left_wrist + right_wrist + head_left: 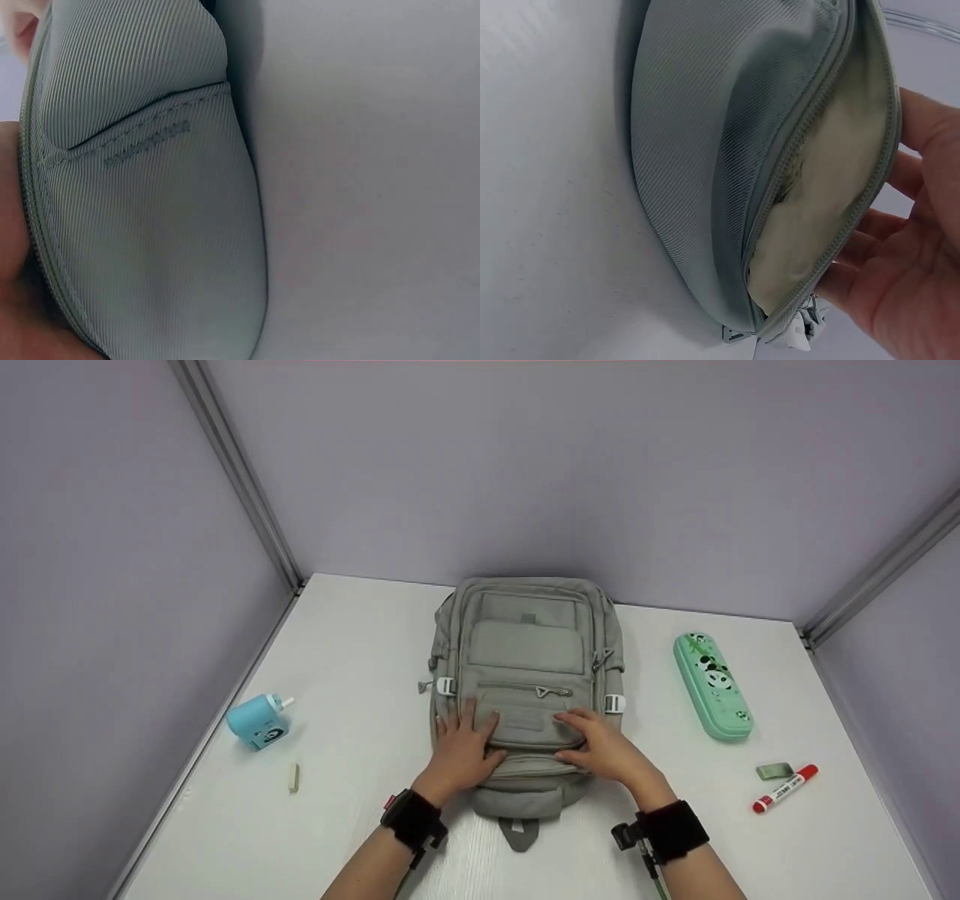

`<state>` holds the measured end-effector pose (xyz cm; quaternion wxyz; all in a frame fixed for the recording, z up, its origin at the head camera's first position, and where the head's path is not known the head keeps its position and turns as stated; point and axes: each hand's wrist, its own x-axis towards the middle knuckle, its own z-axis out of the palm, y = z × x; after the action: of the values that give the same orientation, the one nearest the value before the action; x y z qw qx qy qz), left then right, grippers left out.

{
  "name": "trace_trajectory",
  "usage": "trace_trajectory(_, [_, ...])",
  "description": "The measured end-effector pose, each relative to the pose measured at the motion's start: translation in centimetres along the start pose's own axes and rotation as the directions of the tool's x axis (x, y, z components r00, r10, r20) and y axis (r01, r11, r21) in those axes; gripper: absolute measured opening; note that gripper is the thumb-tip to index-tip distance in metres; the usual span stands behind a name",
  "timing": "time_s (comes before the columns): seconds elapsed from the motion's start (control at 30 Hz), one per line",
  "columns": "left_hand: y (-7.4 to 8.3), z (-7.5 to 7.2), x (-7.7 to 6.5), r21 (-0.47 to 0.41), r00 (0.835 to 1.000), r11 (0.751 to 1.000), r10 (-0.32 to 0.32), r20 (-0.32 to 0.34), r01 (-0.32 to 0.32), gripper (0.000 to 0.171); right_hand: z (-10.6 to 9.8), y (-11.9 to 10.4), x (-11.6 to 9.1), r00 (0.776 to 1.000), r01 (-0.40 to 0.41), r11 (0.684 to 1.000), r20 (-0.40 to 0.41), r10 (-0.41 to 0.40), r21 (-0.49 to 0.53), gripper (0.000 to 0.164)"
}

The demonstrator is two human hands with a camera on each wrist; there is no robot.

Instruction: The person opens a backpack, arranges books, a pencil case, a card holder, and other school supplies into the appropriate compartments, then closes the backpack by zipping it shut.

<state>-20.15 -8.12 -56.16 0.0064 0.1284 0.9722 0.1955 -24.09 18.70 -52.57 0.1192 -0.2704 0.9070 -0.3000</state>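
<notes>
A grey-green backpack (525, 649) lies on its back on the white table, its grab loop toward me. Near its lower end a zipped compartment gapes, and its pale lining (832, 180) shows in the right wrist view. My left hand (461, 754) rests with fingers spread on the left of the front panel, thumb near the gap. Bent loosely, the fingers of my right hand (600, 746) touch the panel on the right side, with the thumb at the zip edge. In the left wrist view, the ribbed lower end (157, 240) of the backpack fills the left half.
On the left stand a blue panda-print pencil sharpener-like item (259, 721) and a small pale eraser-like block (293, 778). To the right lie a green panda pencil case (712, 686), a small green piece (774, 771) and a red marker (785, 789). Grey panels (600, 472) enclose the table.
</notes>
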Motion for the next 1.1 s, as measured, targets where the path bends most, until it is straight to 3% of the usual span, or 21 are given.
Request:
trace_trajectory(0.13, [0.0, 0.0, 0.0, 0.01, 1.0, 1.0, 0.001, 0.015, -0.001, 0.067, 0.5, 0.0, 0.1, 0.999, -0.019, 0.997, -0.028, 0.017, -0.068, 0.065])
trace_trajectory(0.3, [-0.6, -0.3, 0.0, -0.025, 1.0, 1.0, 0.019, 0.016, -0.018, 0.062, 1.0, 0.1, 0.4, 0.997, 0.012, 0.984, -0.07, -0.024, -0.176, 0.067])
trace_trajectory(0.37, [-1.1, -0.6, 0.1, -0.061, 0.999, 0.998, 0.031, -0.014, -0.032, 0.057, 1.0, 0.1, 0.5, 0.996, 0.019, 0.981, -0.083, -0.035, -0.191, 0.067])
trace_trajectory(0.47, [-2.4, -0.8, 0.5, -0.165, 0.992, 0.985, 0.022, -0.125, -0.043, 0.044, 0.7, -0.1, 0.8, 0.995, -0.009, 0.985, -0.096, -0.007, -0.173, 0.065])
trace_trajectory(0.53, [-3.4, -1.0, 0.9, -0.261, 0.976, 0.965, -0.035, -0.216, -0.023, 0.033, 0.5, -0.1, 1.2, 0.993, -0.023, 0.986, -0.122, 0.003, -0.166, 0.064])
trace_trajectory(0.63, [-5.1, -1.4, 1.9, -0.382, 0.926, 0.924, -0.17, -0.339, 0.029, 0.023, 0.3, 0.0, 2.2, 0.987, -0.023, 0.982, -0.16, -0.007, -0.185, 0.064])
trace_trajectory(0.7, [-6.2, -1.8, 2.7, -0.423, 0.892, 0.903, -0.252, -0.376, 0.077, 0.022, 0.5, 0.2, 2.8, 0.985, -0.02, 0.979, -0.169, -0.015, -0.204, 0.067])
trace_trajectory(0.77, [-7.4, -1.9, 3.4, -0.42, 0.878, 0.899, -0.297, -0.376, 0.124, 0.025, 0.7, 0.5, 3.2, 0.99, -0.026, 0.975, -0.143, -0.006, -0.221, 0.07])
trace_trajectory(0.83, [-8.4, -2.0, 4.0, -0.394, 0.888, 0.904, -0.313, -0.337, 0.168, 0.03, 0.8, 0.7, 3.4, 0.994, -0.037, 0.972, -0.107, 0.012, -0.233, 0.072])
trace_trajectory(0.9, [-9.3, -1.8, 4.5, -0.364, 0.911, 0.909, -0.311, -0.271, 0.202, 0.035, 1.0, 0.8, 3.5, 0.997, -0.048, 0.97, -0.072, 0.032, -0.238, 0.073])
trace_trajectory(1.0, [-10.1, -1.6, 5.2, -0.334, 0.942, 0.919, -0.282, -0.182, 0.21, 0.04, 1.0, 0.8, 3.6, 0.998, -0.052, 0.972, -0.049, 0.042, -0.23, 0.073])
trace_trajectory(1.1, [-10.4, -1.4, 5.6, -0.327, 0.955, 0.924, -0.257, -0.147, 0.198, 0.039, 1.0, 0.8, 3.7, 0.998, -0.052, 0.974, -0.039, 0.044, -0.22, 0.073])
